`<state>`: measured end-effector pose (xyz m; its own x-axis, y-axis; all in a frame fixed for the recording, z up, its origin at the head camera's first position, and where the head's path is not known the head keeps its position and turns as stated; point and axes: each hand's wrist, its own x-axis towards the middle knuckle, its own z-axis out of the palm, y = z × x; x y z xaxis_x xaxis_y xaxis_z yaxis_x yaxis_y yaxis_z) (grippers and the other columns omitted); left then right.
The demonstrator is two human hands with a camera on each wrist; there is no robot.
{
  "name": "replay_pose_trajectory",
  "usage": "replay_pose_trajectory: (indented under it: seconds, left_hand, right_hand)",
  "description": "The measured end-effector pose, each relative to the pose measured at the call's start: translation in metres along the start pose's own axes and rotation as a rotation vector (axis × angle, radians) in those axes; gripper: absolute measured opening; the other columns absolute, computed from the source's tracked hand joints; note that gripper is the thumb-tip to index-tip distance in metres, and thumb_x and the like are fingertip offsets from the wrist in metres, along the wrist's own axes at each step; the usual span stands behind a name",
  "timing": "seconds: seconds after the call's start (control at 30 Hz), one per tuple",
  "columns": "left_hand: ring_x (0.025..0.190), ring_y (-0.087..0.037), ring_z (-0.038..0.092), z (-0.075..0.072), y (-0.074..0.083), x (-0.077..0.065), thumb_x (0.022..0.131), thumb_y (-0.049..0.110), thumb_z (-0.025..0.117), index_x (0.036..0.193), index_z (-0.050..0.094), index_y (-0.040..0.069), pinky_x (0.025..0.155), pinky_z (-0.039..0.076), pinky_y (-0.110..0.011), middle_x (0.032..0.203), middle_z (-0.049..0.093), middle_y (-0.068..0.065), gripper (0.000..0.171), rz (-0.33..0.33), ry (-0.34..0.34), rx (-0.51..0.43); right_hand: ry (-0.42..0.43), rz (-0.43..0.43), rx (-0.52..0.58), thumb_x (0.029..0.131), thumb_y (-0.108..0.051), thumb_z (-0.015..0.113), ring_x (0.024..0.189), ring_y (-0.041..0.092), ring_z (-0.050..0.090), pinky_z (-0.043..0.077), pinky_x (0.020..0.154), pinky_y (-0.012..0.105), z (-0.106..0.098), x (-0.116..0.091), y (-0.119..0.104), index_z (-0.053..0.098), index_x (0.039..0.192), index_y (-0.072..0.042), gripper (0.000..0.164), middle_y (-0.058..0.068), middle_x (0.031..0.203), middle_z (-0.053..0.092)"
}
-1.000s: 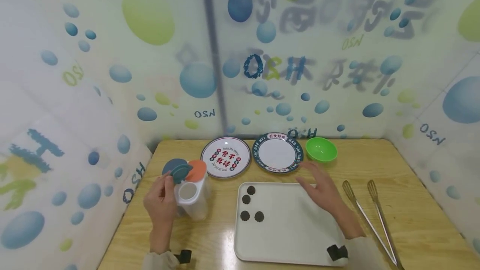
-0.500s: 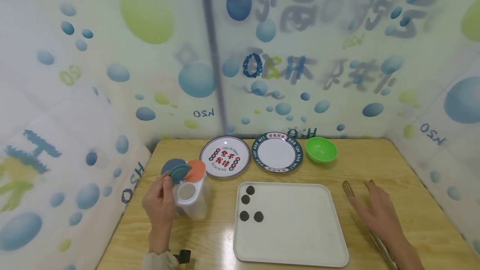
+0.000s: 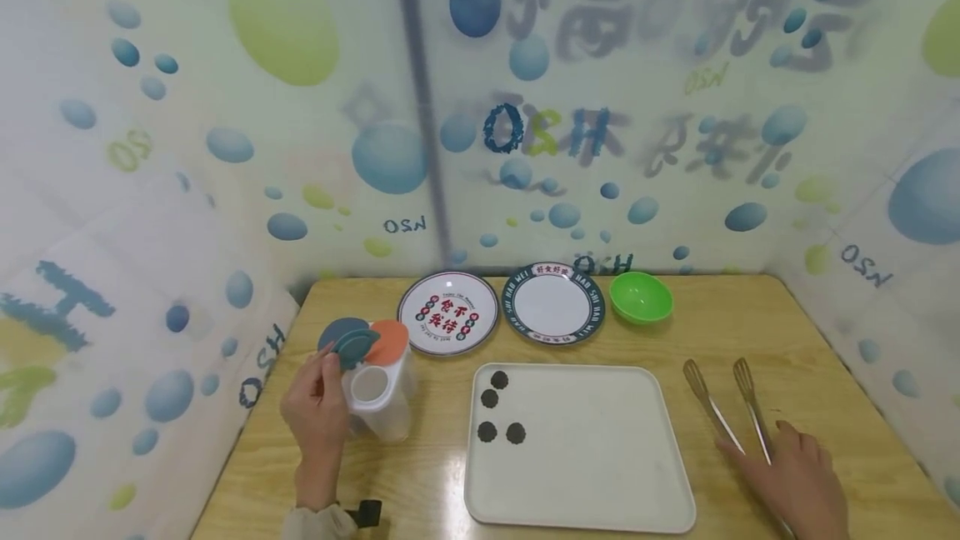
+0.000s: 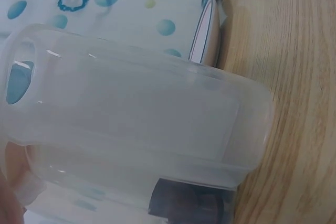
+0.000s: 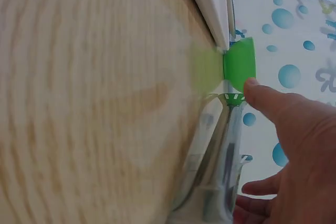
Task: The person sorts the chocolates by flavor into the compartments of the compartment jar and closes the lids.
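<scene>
My left hand (image 3: 318,407) pinches the teal flip lid (image 3: 356,348) of a clear plastic storage container (image 3: 386,411), holding it raised over a round opening. The container's other flaps are blue and orange. In the left wrist view its clear wall (image 4: 131,98) fills much of the frame, and something dark (image 4: 184,200) shows low down in or behind it. My right hand (image 3: 802,473) is over the metal tongs (image 3: 757,419) at the table's right, thumb on one side and fingers on the other. In the right wrist view the thumb is stretched out; contact with the tongs (image 5: 210,182) is unclear.
A white tray (image 3: 585,473) lies in the middle, with several dark scalloped discs (image 3: 516,433) at its left. Behind stand a white plate with red lettering (image 3: 450,340), a green-rimmed plate (image 3: 555,307) and a green bowl (image 3: 641,298). Printed walls enclose the table.
My right hand has moved right from above the tray to the tongs, then back toward their near end. My left hand still holds the teal lid.
</scene>
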<state>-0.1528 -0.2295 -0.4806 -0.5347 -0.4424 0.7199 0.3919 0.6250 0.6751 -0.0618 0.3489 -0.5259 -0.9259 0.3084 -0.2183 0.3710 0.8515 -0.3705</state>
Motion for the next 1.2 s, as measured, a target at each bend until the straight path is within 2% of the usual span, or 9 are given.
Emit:
replay_pose_trajectory:
  seconds: [0.1, 0.3, 0.43, 0.53, 0.63, 0.87, 0.97, 1.1, 1.2]
  left_hand:
    - [0.090, 0.021, 0.056, 0.001, 0.000, 0.001, 0.094, 0.004, 0.061, 0.091, 0.073, -0.010, 0.069, 0.042, -0.002, 0.099, 0.074, -0.025, 0.019, -0.004, -0.007, -0.002]
    - [0.089, 0.018, 0.058, 0.002, -0.001, 0.000, 0.093, 0.004, 0.062, 0.090, 0.074, -0.009, 0.068, 0.041, -0.002, 0.099, 0.074, -0.024, 0.018, -0.005, -0.002, -0.005]
    - [0.090, -0.002, 0.068, 0.004, 0.001, -0.002, 0.093, 0.004, 0.063, 0.082, 0.073, -0.007, 0.068, 0.040, -0.002, 0.098, 0.075, -0.022, 0.018, 0.038, 0.005, 0.033]
    - [0.087, -0.023, 0.071, 0.004, 0.002, -0.003, 0.093, 0.004, 0.063, 0.079, 0.071, -0.005, 0.069, 0.040, -0.002, 0.099, 0.075, -0.020, 0.019, 0.057, -0.004, 0.059]
    - [0.089, -0.035, 0.071, 0.004, 0.001, -0.003, 0.094, 0.004, 0.062, 0.078, 0.070, -0.005, 0.074, 0.041, -0.002, 0.100, 0.075, -0.021, 0.020, 0.058, -0.015, 0.061]
    - [0.092, -0.036, 0.070, 0.003, -0.003, -0.004, 0.095, 0.005, 0.062, 0.077, 0.070, -0.006, 0.081, 0.041, -0.003, 0.100, 0.075, -0.021, 0.022, 0.053, -0.020, 0.059]
    - [0.093, -0.033, 0.071, 0.002, -0.003, -0.004, 0.095, 0.006, 0.062, 0.077, 0.070, -0.006, 0.082, 0.041, -0.003, 0.100, 0.075, -0.022, 0.023, 0.052, -0.027, 0.069]
    - [0.093, -0.032, 0.072, 0.002, -0.003, -0.004, 0.095, 0.005, 0.063, 0.077, 0.070, -0.006, 0.083, 0.041, -0.003, 0.099, 0.075, -0.023, 0.022, 0.064, -0.025, 0.069]
    - [0.093, -0.035, 0.072, 0.003, -0.003, -0.003, 0.094, 0.005, 0.064, 0.075, 0.068, -0.005, 0.082, 0.041, -0.004, 0.098, 0.075, -0.022, 0.023, 0.072, -0.022, 0.064]
  right_hand:
    - [-0.034, 0.043, -0.021, 0.084, -0.078, 0.052, 0.114, 0.064, 0.035, 0.042, 0.085, 0.068, 0.003, -0.001, 0.000, 0.030, 0.136, 0.023, 0.116, 0.049, 0.125, 0.034]
    - [-0.023, -0.024, -0.047, 0.089, -0.071, 0.052, 0.101, 0.060, 0.046, 0.045, 0.075, 0.060, 0.008, -0.001, 0.007, 0.041, 0.125, 0.025, 0.103, 0.044, 0.107, 0.047]
    - [-0.011, -0.045, -0.017, 0.093, -0.064, 0.052, 0.096, 0.057, 0.051, 0.046, 0.072, 0.056, 0.010, 0.000, 0.012, 0.042, 0.121, 0.025, 0.094, 0.041, 0.102, 0.050]
    - [-0.023, -0.054, 0.031, 0.095, -0.061, 0.052, 0.085, 0.044, 0.057, 0.048, 0.065, 0.048, 0.010, 0.000, 0.014, 0.039, 0.124, 0.026, 0.092, 0.034, 0.096, 0.055]
    - [-0.061, -0.028, 0.101, 0.096, -0.062, 0.048, 0.074, 0.028, 0.058, 0.045, 0.058, 0.038, 0.008, -0.001, 0.012, 0.030, 0.134, 0.023, 0.094, 0.021, 0.090, 0.061]
    - [-0.072, -0.006, 0.201, 0.099, -0.061, 0.043, 0.069, 0.022, 0.060, 0.045, 0.056, 0.035, 0.003, -0.010, -0.007, 0.014, 0.148, 0.011, 0.092, 0.029, 0.105, 0.068]
    - [-0.067, 0.006, 0.207, 0.097, -0.062, 0.045, 0.068, 0.023, 0.058, 0.044, 0.057, 0.035, 0.002, -0.014, -0.018, 0.015, 0.149, 0.009, 0.094, 0.023, 0.090, 0.067]
    - [-0.076, -0.021, 0.184, 0.094, -0.064, 0.053, 0.065, 0.021, 0.052, 0.040, 0.058, 0.034, 0.006, -0.019, -0.032, 0.030, 0.144, 0.005, 0.088, 0.006, 0.073, 0.054]
    - [-0.077, -0.087, 0.155, 0.092, -0.061, 0.058, 0.063, 0.018, 0.049, 0.038, 0.059, 0.032, 0.013, -0.024, -0.044, 0.047, 0.130, 0.000, 0.073, 0.002, 0.068, 0.048]
